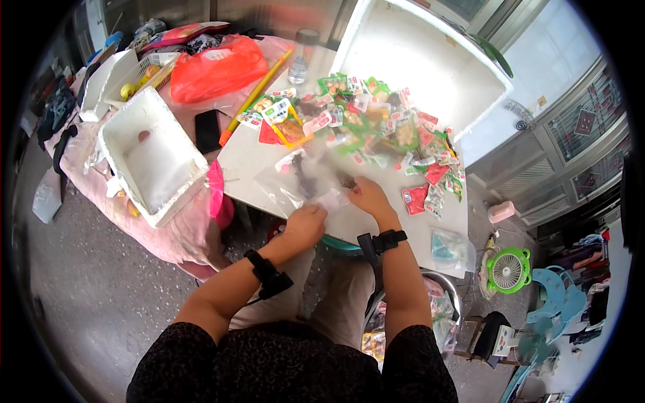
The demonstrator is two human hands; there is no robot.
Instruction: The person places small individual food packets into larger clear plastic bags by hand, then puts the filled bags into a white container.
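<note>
My left hand (306, 225) pinches the near edge of a clear plastic bag (282, 187) that lies spread on the white table (257, 199). A dark packet (304, 176) shows at the bag, though I cannot tell whether it is inside or under it. Just to the right, my right hand (372, 197) has its fingers closed on a small dark packet (346, 180), mostly covered and blurred. Beyond both hands spreads a heap of small sealed food packets (363, 118) in green, red, white and yellow. A red packet (415, 199) and a silvery one (434, 201) lie right of my right hand.
A large white foam box (413, 55) lies tipped behind the heap. Left are a smaller foam box (156, 161), a black phone (207, 132), a yellow-orange stick (257, 95), a red plastic bag (216, 70) and a clear bottle (301, 60). A metal basin (456, 302) with packets stands below right.
</note>
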